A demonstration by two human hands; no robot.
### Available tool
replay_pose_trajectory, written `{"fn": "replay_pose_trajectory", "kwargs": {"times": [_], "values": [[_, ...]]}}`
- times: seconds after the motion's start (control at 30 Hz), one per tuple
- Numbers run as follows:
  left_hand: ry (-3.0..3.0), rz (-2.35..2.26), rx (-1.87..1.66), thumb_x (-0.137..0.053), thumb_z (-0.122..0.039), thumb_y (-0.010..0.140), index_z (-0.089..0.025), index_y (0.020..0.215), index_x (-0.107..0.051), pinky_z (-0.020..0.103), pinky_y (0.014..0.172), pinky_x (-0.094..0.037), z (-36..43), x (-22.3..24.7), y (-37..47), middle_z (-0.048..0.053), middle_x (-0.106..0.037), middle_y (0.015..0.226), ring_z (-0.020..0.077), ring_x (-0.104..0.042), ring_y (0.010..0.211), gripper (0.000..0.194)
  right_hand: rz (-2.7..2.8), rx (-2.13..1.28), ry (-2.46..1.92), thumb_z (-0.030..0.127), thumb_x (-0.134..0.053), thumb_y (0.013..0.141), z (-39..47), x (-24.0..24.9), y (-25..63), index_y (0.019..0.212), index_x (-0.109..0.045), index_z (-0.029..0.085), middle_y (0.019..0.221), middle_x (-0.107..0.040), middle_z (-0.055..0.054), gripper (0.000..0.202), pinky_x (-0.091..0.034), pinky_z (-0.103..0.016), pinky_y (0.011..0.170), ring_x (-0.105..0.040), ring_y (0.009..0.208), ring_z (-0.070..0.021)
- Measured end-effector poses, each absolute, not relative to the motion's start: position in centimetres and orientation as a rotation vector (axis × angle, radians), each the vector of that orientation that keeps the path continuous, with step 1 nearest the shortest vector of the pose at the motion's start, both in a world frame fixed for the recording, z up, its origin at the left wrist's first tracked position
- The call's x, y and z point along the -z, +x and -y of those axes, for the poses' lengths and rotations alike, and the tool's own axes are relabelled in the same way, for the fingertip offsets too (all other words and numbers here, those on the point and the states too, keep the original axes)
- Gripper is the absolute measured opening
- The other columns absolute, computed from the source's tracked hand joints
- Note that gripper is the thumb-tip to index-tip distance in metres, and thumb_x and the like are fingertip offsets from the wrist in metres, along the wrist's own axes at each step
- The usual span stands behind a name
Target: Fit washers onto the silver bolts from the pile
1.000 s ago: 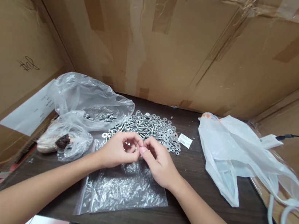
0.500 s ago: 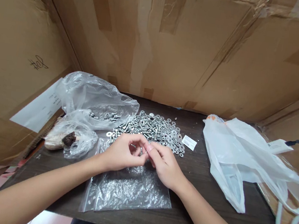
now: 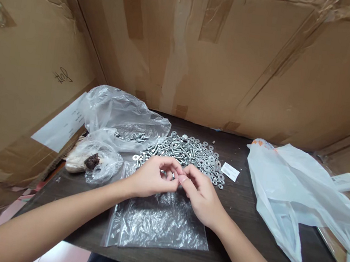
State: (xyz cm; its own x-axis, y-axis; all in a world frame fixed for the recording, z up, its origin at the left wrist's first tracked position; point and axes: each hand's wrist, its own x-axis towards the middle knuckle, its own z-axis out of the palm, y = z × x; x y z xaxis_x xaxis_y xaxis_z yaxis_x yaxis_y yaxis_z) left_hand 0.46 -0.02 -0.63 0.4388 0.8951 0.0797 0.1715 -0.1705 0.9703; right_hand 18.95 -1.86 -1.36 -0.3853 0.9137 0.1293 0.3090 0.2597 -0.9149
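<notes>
My left hand (image 3: 155,179) and my right hand (image 3: 202,195) meet at the fingertips over the near edge of a heap of metal hardware. Both are closed in a pinch around something small that the fingers hide; a glint of metal shows between them. Behind the hands lies the heap of silver bolts (image 3: 177,147), with flat washers (image 3: 211,160) spread along its right side. A clear zip bag (image 3: 165,224) lies flat on the table beneath my hands.
A clear plastic bag (image 3: 122,111) with bolts inside stands back left, near a smaller knotted bag (image 3: 93,163). A white label (image 3: 230,171) lies right of the washers. A white carrier bag (image 3: 279,187) covers the right side. Cardboard walls (image 3: 178,54) enclose the dark table (image 3: 233,224).
The whole view has shifted, so everything sits a little further right. My hands stay pinched together over the same spot, with barely any change in the fingers.
</notes>
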Motion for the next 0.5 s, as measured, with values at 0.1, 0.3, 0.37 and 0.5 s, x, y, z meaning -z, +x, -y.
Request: {"fn": "replay_pose_trajectory", "kwargs": {"times": [0.1, 0.3, 0.37, 0.5], "values": [[1.683, -0.963, -0.866, -0.066, -0.015, 0.072, -0.014, 0.085, -0.068, 0.019, 0.053, -0.038, 0.24, 0.56, 0.35, -0.005, -0.055, 0.062, 0.0077, -0.046, 0.054, 0.014, 1.838, -1.123, -1.113, 0.039, -0.046, 0.1, 1.76, 1.67, 18.79, 0.079, -0.052, 0.019, 0.066, -0.049, 0.002, 0.03, -0.033, -0.027, 0.057, -0.044, 0.059, -0.0136], [1.915, -0.98, -0.929, -0.066, -0.013, 0.071, -0.014, 0.085, -0.07, 0.02, 0.056, -0.042, 0.48, 0.68, 0.33, -0.004, -0.058, 0.062, 0.0084, -0.051, 0.055, 0.015, 1.865, -1.16, -1.147, 0.048, -0.031, 0.106, 1.59, 2.39, 18.68, 0.06, -0.041, 0.019, 0.055, -0.039, 0.003, 0.055, -0.027, -0.029, 0.054, -0.036, 0.052, -0.0124], [1.882, -0.992, -0.911, -0.066, -0.014, 0.071, -0.014, 0.085, -0.07, 0.02, 0.055, -0.041, 0.32, 0.83, 0.35, -0.005, -0.056, 0.061, 0.0085, -0.05, 0.054, 0.014, 1.896, -1.054, -1.127, 0.044, -0.033, 0.106, 1.59, 2.25, 18.81, 0.064, -0.045, 0.019, 0.06, -0.044, 0.002, 0.051, -0.029, -0.028, 0.057, -0.04, 0.056, -0.013], [1.76, -0.993, -0.885, -0.066, -0.017, 0.072, -0.014, 0.085, -0.068, 0.02, 0.052, -0.038, 0.0, 1.0, 0.33, -0.005, -0.052, 0.058, 0.0085, -0.045, 0.052, 0.014, 1.936, -0.95, -1.057, 0.035, -0.045, 0.102, 1.62, 1.69, 19.07, 0.087, -0.057, 0.018, 0.076, -0.057, -0.001, 0.025, -0.036, -0.027, 0.063, -0.049, 0.066, -0.0146]]}}
